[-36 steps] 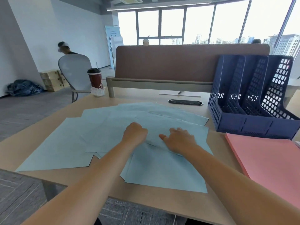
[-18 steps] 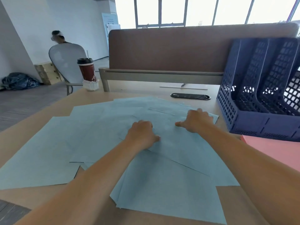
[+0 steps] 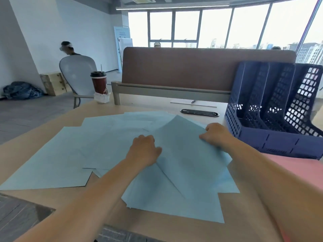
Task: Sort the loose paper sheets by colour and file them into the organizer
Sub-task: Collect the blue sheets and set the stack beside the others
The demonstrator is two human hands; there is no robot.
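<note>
Both hands are down on the blue sheets (image 3: 78, 154), which lie fanned in a loose overlap across the middle of the desk (image 3: 174, 227), from its left edge almost to the near edge. The right hand (image 3: 214, 135) has its fingers curled over the right-hand edge of the top sheet (image 3: 183, 154), thumb on the paper. That's a grasp, and the sheet rides a little proud of the ones beneath, with a shadow line under it. The left hand (image 3: 144, 151) sits knuckles-up in the middle of the spread with its fingers tucked under. Whether it pinches a sheet or only bears down on the pile, I cannot tell.

The navy organizer (image 3: 272, 142) stands at the far right corner of the desk, and I can make out no paper in its slots. The pink sheets (image 3: 293, 170) lie as 1 stack along the right edge, just in front of it.

My read: pink is sorted and we're mid-gather on blue, with filing not yet begun. The next move calls for drawing the scattered sheets toward 1 pile, the left hand pinning while the right sweeps. Then square the edges, because a ragged stack would likely snag on the organizer's divider walls.
</note>
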